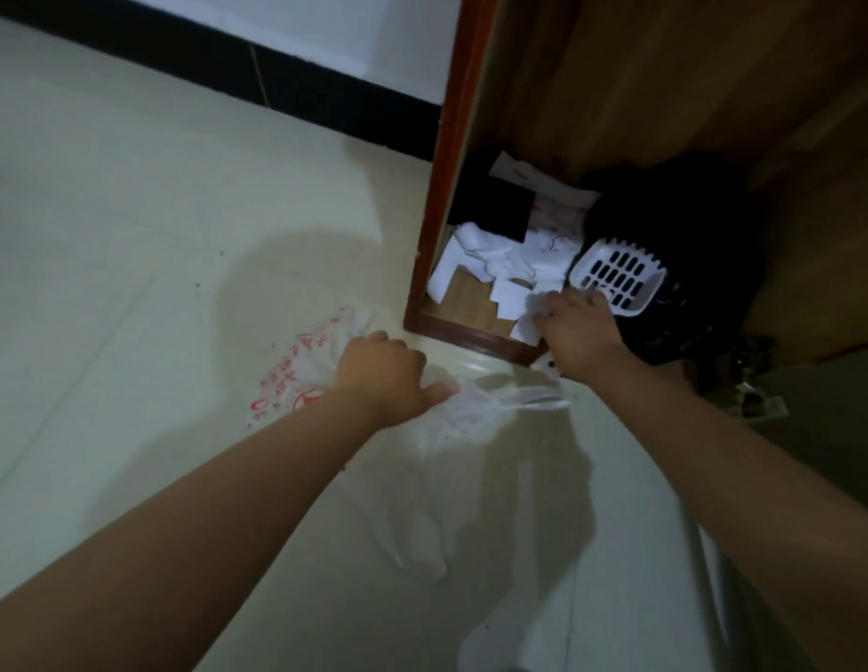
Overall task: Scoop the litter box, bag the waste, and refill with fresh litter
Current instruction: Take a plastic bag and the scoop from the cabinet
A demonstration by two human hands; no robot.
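The left hand (383, 375) is pinching a thin printed plastic bag (301, 380) on the floor, fingers clenched on its film. The right hand (575, 327) is reaching into the low cabinet (465, 339), fingers curling over white paper; the slotted white litter scoop (616, 278) is lying just beyond them, rightward, against dark bags

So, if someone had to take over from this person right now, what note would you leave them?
Left hand: gripping the clear plastic bag with red print, low over the floor.
Right hand: reaching into the bottom of the wooden cabinet, at the handle end of the white slotted scoop; grip not clear.
Done: bag fetched.
Left: scooping, bagging the waste, refilling. No litter box or fresh litter is in view.
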